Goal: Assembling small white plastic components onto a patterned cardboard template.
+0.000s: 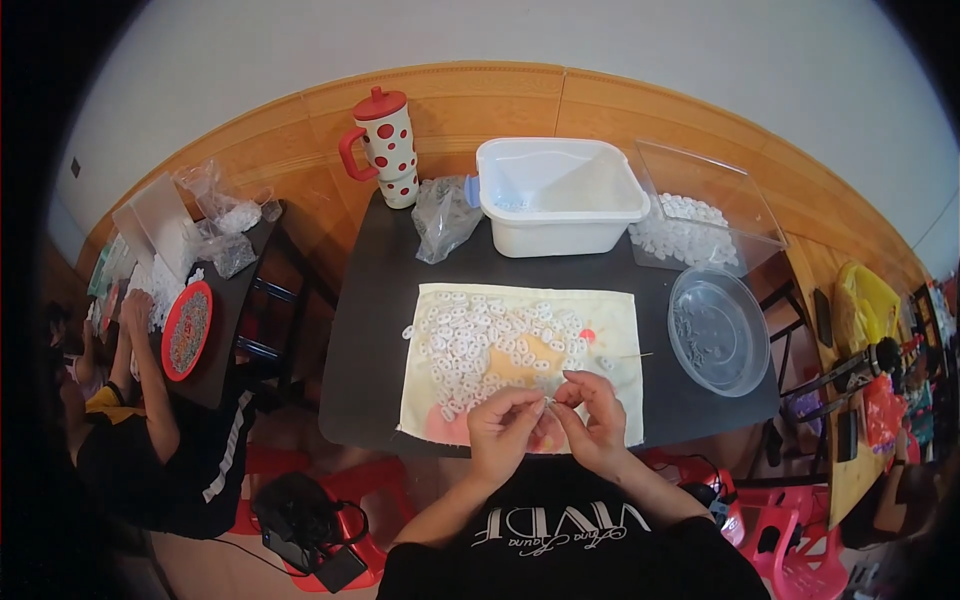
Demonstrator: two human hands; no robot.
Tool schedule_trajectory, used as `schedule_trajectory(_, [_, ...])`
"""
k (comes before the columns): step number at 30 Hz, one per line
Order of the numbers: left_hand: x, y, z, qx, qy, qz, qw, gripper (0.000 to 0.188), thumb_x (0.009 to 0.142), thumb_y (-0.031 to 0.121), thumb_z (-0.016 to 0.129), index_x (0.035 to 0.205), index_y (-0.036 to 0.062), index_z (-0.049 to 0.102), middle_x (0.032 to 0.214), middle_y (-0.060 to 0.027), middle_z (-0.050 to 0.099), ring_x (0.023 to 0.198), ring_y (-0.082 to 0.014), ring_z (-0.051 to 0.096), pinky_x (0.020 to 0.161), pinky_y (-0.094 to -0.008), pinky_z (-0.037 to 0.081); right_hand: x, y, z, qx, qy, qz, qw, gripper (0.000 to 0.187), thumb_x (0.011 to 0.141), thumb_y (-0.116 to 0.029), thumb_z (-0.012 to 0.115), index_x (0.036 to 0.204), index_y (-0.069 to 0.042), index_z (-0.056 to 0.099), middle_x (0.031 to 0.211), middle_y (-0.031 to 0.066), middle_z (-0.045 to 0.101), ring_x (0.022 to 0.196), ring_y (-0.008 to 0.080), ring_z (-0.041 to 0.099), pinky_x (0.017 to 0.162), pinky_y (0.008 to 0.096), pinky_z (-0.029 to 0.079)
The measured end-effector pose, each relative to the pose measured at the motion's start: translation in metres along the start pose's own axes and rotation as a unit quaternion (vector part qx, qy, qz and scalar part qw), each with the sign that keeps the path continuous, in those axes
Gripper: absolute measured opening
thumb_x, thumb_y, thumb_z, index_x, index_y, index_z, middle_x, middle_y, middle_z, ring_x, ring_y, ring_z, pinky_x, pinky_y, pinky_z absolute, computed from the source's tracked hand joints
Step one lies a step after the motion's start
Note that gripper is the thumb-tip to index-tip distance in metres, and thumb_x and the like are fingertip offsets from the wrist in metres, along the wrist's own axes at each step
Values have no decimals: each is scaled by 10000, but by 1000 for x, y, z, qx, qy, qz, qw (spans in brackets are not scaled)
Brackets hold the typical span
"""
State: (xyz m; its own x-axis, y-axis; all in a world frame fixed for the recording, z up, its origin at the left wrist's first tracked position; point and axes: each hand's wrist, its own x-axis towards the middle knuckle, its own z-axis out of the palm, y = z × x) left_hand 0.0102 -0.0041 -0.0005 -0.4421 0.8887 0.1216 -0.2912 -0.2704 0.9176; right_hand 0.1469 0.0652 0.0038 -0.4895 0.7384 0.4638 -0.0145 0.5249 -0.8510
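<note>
Over the near edge of a cream towel (622, 310), my left hand (500, 432) and my right hand (598, 425) meet with thumbs and fingertips pinched together. Between the fingertips is a tiny pale piece, mostly hidden, too small to name. Many small white plastic pieces with two holes (455, 345) lie scattered over the towel's left and middle, just beyond my hands. A thin needle-like stick (632, 355) lies at the towel's right side, its tip past the edge.
Behind the towel on the dark table (375, 330) stand a spotted tumbler (388, 145), a grey plastic bag (445, 218), a white tub (563, 225) and a clear box of white pieces (685, 232). A round clear dish (720, 330) is right. Leftward, another person (160, 440) works beside a red tray (188, 330).
</note>
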Motion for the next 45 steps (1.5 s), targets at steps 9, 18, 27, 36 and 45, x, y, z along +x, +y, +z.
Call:
schedule_trajectory(9, [6,5,-16,10,-18,-54,998,201,886,-80,650,1076,-20,673,857,-49,664,692,-91,636,539,-209,492,26,-3,-44,-95,29,52,994,161,796,104,658,917,-3,650,938,125,635,825,210,652,743,273,503])
schedule_trajectory(18, [5,-7,-24,2,-14,-45,999,307,906,-70,625,1204,-4,648,879,-46,656,730,-104,635,594,-219,481,14,-14,-35,-366,-117,-60,921,183,720,-94,764,882,-82,681,1164,125,581,1124,351,519,831,442,399])
schedule_trajectory(27, [6,-8,-27,-15,-33,-68,997,312,905,-77,621,1209,-11,647,899,-45,656,742,-106,638,591,-217,485,8,1,-30,-314,-176,-96,928,177,726,-1,699,890,-55,656,959,132,623,923,329,601,719,403,458])
schedule_trajectory(36, [6,-6,-27,-18,-29,-74,997,305,895,-88,625,1192,-24,653,920,-43,653,740,-88,622,578,-210,495,14,-5,-41,-50,-130,79,987,170,830,103,654,978,18,644,867,99,604,729,180,586,634,267,450])
schedule_trajectory(45, [5,-3,-27,-19,-37,-85,996,297,894,-88,627,1182,-20,660,931,-41,654,736,-77,610,567,-196,489,15,6,-37,253,-88,261,927,114,935,33,602,1027,29,669,915,77,695,819,113,644,700,229,489])
